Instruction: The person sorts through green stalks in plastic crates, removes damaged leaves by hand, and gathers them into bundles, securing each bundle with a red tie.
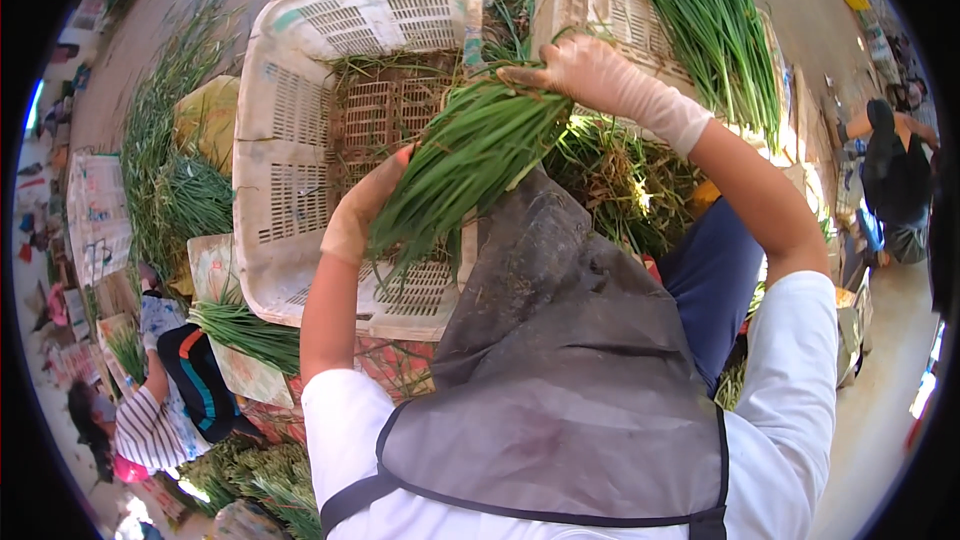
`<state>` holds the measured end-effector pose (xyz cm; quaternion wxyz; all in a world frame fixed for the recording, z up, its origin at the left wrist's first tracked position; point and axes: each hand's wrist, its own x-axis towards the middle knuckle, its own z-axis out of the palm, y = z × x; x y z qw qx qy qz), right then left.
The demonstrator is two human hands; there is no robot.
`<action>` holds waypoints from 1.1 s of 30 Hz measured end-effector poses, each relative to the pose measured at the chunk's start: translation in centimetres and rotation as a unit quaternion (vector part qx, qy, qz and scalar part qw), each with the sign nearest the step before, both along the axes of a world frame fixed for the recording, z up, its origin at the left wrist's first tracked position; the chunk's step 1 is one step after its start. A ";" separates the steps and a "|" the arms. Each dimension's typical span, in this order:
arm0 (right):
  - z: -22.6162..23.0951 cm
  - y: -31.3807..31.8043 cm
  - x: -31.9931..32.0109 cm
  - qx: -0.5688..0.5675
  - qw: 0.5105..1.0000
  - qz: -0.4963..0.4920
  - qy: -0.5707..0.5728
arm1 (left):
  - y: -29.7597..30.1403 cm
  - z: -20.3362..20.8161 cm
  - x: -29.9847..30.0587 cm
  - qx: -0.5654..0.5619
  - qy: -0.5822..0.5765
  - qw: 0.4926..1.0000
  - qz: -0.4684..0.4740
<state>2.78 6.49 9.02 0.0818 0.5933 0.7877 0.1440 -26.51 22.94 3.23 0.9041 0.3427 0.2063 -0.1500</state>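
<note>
A thick bunch of green chives hangs over my lap and the near right rim of a white slatted plastic basket. My left hand, in a pale thin glove, supports it from the left, its fingers partly hidden behind the leaves. At the bunch's far upper end is my right hand, also gloved, with thumb and fingers closed around the leaves there. Loose bits of leaf lie on the basket's brown-stained bottom.
At the upper right, long chives lie across an upturned white crate. Leaf trimmings heap beside my right knee. More chives rest on a board at left. Co-workers sit at far left and far right.
</note>
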 end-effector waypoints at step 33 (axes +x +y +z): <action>4.8 -7.6 -6.9 -0.222 0.543 -0.149 0.796 | -14.1 14.1 -9.0 0.327 0.084 0.941 0.019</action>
